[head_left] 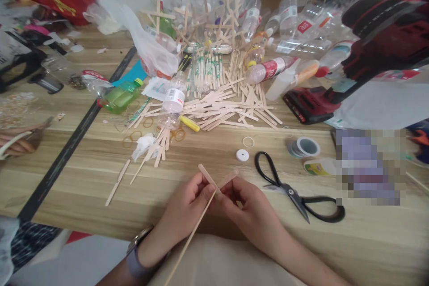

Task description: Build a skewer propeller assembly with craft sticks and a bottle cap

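Close to the table's front edge, my left hand (pixel 188 205) pinches wooden sticks (pixel 206 176) where they cross. My right hand (pixel 250 205) is closed on the same crossed sticks from the other side, its fingertips near the crossing point. One stick angles up to the left, another up to the right. A long thin stick (pixel 191 234) runs from the crossing down towards my lap. Black-handled scissors (pixel 291 192) lie just right of my right hand. Beyond my hands are a white round cap (pixel 242 155) and a rubber band (pixel 248 142).
A pile of wooden sticks (pixel 217 109) spreads across the table's middle, with plastic bottles (pixel 172 100) around it. A red cordless tool (pixel 311 103) stands at right, near a tape roll (pixel 304 147). Another person's hand (pixel 15 145) is at far left.
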Action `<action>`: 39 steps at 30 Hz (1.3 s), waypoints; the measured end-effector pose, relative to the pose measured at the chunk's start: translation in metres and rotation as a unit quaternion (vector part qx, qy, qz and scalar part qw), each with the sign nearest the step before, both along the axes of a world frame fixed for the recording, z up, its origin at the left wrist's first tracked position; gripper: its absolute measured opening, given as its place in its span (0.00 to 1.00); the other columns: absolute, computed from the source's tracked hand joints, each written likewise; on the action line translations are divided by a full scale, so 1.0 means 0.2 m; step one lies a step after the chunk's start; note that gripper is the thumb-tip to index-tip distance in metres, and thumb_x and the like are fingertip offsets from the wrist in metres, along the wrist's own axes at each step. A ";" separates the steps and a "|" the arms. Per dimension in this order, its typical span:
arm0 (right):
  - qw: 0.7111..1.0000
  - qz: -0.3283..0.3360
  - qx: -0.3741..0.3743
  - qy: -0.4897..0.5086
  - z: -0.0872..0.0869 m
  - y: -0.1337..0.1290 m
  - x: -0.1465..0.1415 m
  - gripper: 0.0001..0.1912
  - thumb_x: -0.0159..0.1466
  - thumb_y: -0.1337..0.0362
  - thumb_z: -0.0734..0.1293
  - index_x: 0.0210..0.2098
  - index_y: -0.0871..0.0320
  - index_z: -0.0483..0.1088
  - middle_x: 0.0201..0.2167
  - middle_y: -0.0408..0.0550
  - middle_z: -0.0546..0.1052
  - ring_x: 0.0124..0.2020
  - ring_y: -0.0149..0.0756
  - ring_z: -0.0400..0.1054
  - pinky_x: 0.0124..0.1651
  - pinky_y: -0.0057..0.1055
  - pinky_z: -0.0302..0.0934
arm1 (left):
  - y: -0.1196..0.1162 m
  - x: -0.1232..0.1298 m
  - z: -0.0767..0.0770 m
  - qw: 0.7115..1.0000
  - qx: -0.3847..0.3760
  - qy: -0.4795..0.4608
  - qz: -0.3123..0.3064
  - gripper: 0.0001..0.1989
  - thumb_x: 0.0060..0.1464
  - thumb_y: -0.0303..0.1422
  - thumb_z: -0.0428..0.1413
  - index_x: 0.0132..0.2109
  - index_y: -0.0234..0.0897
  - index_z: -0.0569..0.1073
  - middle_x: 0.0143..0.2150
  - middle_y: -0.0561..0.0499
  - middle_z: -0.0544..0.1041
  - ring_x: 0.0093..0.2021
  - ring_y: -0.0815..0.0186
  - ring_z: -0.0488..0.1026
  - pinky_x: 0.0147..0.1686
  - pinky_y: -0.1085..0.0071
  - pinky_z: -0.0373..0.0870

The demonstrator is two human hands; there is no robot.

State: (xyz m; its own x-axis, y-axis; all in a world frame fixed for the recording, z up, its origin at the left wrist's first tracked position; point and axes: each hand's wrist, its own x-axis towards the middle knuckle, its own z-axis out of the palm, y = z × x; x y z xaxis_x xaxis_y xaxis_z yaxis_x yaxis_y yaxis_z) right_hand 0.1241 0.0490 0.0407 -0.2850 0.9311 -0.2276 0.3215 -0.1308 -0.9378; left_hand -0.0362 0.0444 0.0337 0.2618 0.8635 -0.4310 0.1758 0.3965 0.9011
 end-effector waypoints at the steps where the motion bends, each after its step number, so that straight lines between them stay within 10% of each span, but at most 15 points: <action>1: 1.000 -0.002 0.003 -0.004 0.00 0.00 0.00 0.09 0.60 0.63 0.62 0.25 0.57 0.68 0.20 0.42 0.73 0.21 0.30 0.63 0.23 0.25 0.55 | 0.00 0.00 0.00 1.000 -0.006 -0.024 0.008 0.16 0.60 0.47 0.52 0.37 0.37 0.68 0.29 0.53 0.72 0.30 0.65 0.68 0.34 0.70 0.67; 10: 0.987 -0.003 0.149 -0.057 0.03 -0.01 0.05 0.08 0.63 0.66 0.64 0.27 0.57 0.71 0.20 0.41 0.74 0.21 0.29 0.67 0.24 0.24 0.60 | -0.01 0.01 0.01 0.997 0.016 -0.059 0.039 0.15 0.60 0.46 0.53 0.38 0.36 0.70 0.33 0.51 0.74 0.35 0.64 0.70 0.38 0.70 0.66; 16: 0.880 0.011 0.431 -0.201 0.06 -0.03 0.08 0.09 0.67 0.69 0.62 0.30 0.58 0.71 0.21 0.42 0.72 0.22 0.31 0.66 0.28 0.29 0.57 | -0.02 0.02 0.03 0.998 0.013 -0.053 0.044 0.16 0.60 0.46 0.53 0.36 0.37 0.68 0.28 0.55 0.68 0.29 0.67 0.64 0.31 0.72 0.62; 25: 0.804 0.100 0.479 -0.338 0.05 0.01 0.04 0.17 0.70 0.71 0.54 0.28 0.58 0.68 0.23 0.47 0.72 0.22 0.37 0.65 0.28 0.34 0.55 | -0.01 0.04 0.05 0.999 0.022 0.010 0.027 0.15 0.61 0.45 0.50 0.34 0.38 0.66 0.28 0.55 0.67 0.30 0.65 0.64 0.32 0.70 0.62; 33: 0.900 0.006 0.377 -0.218 0.06 -0.01 0.10 0.09 0.67 0.73 0.55 0.33 0.54 0.59 0.23 0.42 0.69 0.21 0.31 0.65 0.26 0.27 0.59 | 0.01 0.02 0.04 0.998 0.017 0.016 0.051 0.15 0.61 0.46 0.50 0.34 0.40 0.66 0.27 0.56 0.67 0.30 0.65 0.66 0.33 0.70 0.63; 39: 0.909 -0.048 0.341 -0.236 0.03 -0.01 0.14 0.09 0.69 0.69 0.54 0.33 0.53 0.59 0.20 0.39 0.69 0.19 0.32 0.67 0.25 0.28 0.59 | 0.00 0.00 0.02 0.998 0.028 0.026 0.045 0.14 0.63 0.44 0.49 0.35 0.39 0.66 0.28 0.56 0.68 0.30 0.66 0.65 0.32 0.71 0.61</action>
